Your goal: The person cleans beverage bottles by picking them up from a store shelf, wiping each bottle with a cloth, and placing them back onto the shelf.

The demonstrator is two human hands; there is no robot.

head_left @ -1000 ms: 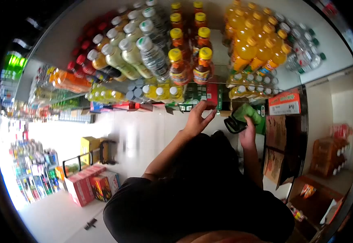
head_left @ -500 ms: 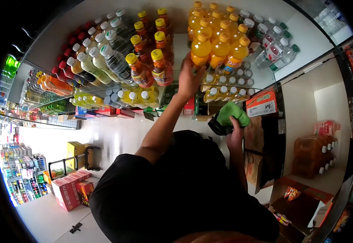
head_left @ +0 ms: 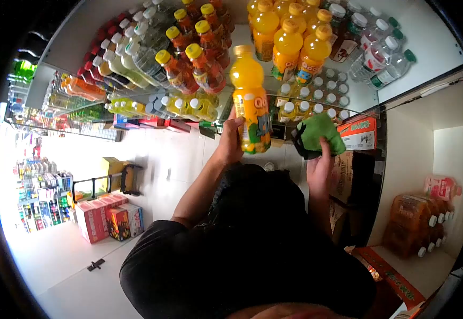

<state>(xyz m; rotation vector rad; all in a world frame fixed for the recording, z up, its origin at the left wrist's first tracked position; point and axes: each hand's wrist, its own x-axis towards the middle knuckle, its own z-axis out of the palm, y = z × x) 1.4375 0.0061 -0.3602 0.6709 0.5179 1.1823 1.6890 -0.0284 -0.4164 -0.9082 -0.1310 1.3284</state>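
Note:
My left hand [head_left: 230,142] is wrapped round the lower part of an orange juice bottle [head_left: 251,109], which stands nearly upright in front of the shelf. My right hand [head_left: 320,164] grips a green cloth [head_left: 320,134] with a black part at its left side. Behind the held bottle are more orange juice bottles [head_left: 288,47] in rows on the glass shelf. Left of them stand yellow-capped bottles [head_left: 206,72] with reddish-brown drink. Clear bottles [head_left: 392,69], some with green caps, lean at the shelf's right end.
A lower shelf holds small yellow bottles [head_left: 286,111]. An orange-and-white carton [head_left: 358,134] tops brown boxes at the right. Packed bottles [head_left: 415,223] sit in the white compartment. Pink boxes [head_left: 97,217] and a folding cart [head_left: 109,181] are at the lower left.
My left hand has taken hold of one orange juice bottle from the front of its row and drawn it back off the shelf. My right hand has kept the green cloth.

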